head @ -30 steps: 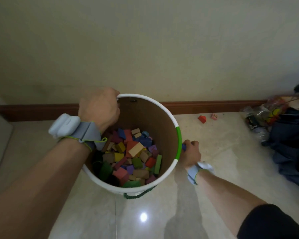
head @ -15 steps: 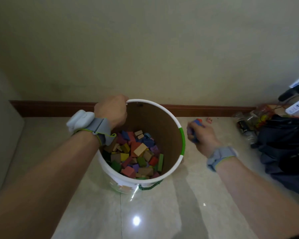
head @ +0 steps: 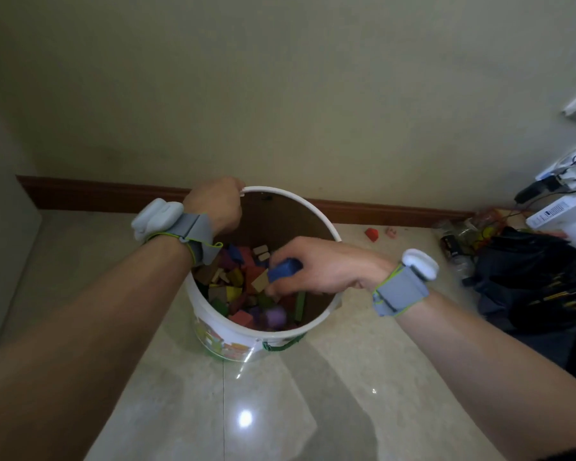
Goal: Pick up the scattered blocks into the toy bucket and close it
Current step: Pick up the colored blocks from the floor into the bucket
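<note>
- Right hand (head: 316,267) pinches a blue block (head: 284,268) over the open toy bucket (head: 226,331); half a second ago it was out to the right of the rim, so a drop looks due.
- Left hand (head: 215,206) grips the far-left rim, as before.
- Blocks inside sit well below the rim, leaving room.
- Red block (head: 372,234) and pink block (head: 392,231) lie on the floor far right by the skirting; a dark bag (head: 539,277) crowds that side.
- No lid shows.

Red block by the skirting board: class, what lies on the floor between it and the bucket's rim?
Head view: only bare floor tile separates the red block from the bucket.
</note>
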A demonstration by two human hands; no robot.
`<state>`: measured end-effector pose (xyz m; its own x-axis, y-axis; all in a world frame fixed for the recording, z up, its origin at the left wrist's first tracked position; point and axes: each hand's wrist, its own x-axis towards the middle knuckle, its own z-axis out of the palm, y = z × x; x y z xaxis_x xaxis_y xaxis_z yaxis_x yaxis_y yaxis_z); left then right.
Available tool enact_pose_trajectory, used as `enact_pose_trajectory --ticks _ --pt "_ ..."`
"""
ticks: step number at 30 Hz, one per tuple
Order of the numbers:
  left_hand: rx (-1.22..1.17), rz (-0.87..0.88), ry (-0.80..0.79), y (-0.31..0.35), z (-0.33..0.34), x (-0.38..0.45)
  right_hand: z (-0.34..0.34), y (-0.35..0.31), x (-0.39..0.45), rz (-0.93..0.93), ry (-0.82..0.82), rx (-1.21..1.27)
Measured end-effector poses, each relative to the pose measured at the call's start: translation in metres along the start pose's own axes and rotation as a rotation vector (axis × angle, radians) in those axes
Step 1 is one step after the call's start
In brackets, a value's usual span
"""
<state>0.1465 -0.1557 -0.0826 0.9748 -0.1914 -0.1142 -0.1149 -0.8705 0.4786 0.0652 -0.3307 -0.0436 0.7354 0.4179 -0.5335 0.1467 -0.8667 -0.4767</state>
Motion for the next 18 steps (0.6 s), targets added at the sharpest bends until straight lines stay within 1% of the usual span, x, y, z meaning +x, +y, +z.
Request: enact_pose_trajectory --ticks 2,3,5,8,9,10,12,13,14,15,16,17,18 --pt "0.012 -0.004 0.010 0.000 0.000 -0.002 -0.002 0.003 0.003 0.032 0.025 -0.176" --pt "0.019 -0.002 0.011 -0.001 0.001 -0.002 -0.003 0.005 0.005 0.042 0.051 -0.223" --pt "0.044 -0.009 0.016 -0.001 0.003 -0.002 -0.006 0.009 0.007 0.009 0.099 -0.254" --pt "0.066 -0.038 0.031 0.000 0.005 -0.002 -0.013 0.018 0.009 -0.126 0.179 -0.217" --pt "0.080 -0.039 0.040 0.001 0.006 -0.001 -0.016 0.023 0.009 -0.166 0.227 -0.164" --pt "0.093 -0.038 0.047 0.001 0.006 0.000 -0.019 0.027 0.009 -0.207 0.284 -0.044" --pt "0.104 -0.048 0.053 0.002 0.007 0.002 -0.027 0.040 0.009 -0.288 0.443 0.359" --pt "0.107 -0.064 0.059 0.002 0.008 0.003 -0.030 0.049 0.011 -0.301 0.561 0.561" --pt "0.112 -0.081 0.068 0.002 0.009 0.004 -0.032 0.060 0.015 -0.275 0.696 0.730" --pt "0.122 -0.096 0.080 0.002 0.010 0.004 -0.031 0.074 0.020 -0.207 0.842 0.816" --pt "0.134 -0.109 0.086 0.002 0.011 0.005 -0.028 0.092 0.027 -0.106 0.977 0.786" --pt "0.140 -0.116 0.091 0.000 0.010 0.003 -0.023 0.111 0.033 0.015 1.051 0.638" --pt "0.150 -0.123 0.094 0.001 0.011 0.005 -0.012 0.136 0.041 0.137 1.012 0.447"
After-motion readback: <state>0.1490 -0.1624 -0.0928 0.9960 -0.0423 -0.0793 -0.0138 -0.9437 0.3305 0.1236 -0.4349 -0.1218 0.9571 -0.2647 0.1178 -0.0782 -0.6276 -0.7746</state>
